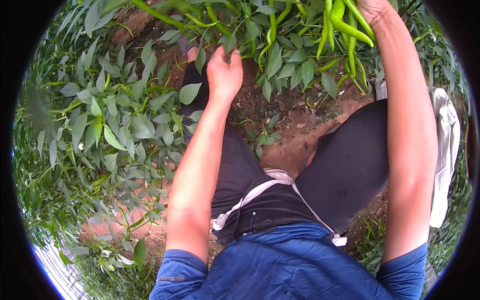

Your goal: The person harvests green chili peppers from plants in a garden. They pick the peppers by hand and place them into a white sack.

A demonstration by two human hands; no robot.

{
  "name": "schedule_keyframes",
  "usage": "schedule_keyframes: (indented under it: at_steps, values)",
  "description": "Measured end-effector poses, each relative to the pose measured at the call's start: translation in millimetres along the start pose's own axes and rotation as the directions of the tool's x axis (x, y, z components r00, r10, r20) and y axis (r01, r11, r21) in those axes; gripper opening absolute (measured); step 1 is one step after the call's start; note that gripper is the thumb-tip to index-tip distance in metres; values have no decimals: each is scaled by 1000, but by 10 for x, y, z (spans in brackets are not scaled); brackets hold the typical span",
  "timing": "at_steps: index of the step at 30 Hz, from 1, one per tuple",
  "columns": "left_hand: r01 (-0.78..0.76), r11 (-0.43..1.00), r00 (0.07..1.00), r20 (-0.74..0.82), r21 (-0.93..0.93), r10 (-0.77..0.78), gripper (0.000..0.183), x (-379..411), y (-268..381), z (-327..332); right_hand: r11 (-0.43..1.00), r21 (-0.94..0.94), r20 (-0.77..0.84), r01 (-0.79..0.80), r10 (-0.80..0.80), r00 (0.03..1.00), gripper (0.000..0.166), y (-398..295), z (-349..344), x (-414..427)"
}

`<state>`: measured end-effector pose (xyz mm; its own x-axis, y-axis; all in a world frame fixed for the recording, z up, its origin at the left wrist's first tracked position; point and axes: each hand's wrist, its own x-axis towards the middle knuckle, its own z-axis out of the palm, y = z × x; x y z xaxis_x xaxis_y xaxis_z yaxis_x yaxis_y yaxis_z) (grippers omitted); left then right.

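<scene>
My left hand (225,73) is raised among the pepper plants at the upper middle, its thumb and fingertips close together by a leaf; leaves cover part of the fingers, so what lies between them is hidden. At the top right, my right hand (373,9) is partly cut off by the picture's edge. A bunch of long green chili peppers (350,32) hangs beside it and appears gripped in it. More green peppers (272,30) hang from the plant between my two hands.
Dense pepper plants (127,123) stand on the left, with bare reddish soil (285,150) between my legs. A small pepper seedling (264,138) grows there. A white cloth or sack (444,150) lies at the right beyond my arm. White straps cross my waist.
</scene>
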<state>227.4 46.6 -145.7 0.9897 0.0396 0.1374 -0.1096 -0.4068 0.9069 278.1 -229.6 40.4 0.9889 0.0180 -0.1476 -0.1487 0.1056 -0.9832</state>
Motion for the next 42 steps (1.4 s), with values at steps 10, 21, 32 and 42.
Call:
schedule_keyframes:
  at_steps: [10,21,32,42]
  values:
    - [173,973,926,311,155,-214,72,178,-361,397,998,64,-94,21,-15,995,25,29,139,-1]
    - [667,696,631,697,-264,-340,76,4,-629,741,956,-223,-55,189,-206,977,19,-36,216,-118]
    - [900,389,280,946,-199,-162,46,-187,-400,-27,994,-66,57,83,-80,995,18,29,108,59]
    - [753,646,428,839,-126,-336,33,-537,-371,149,998,-46,-33,45,-46,998,30,-67,199,-200]
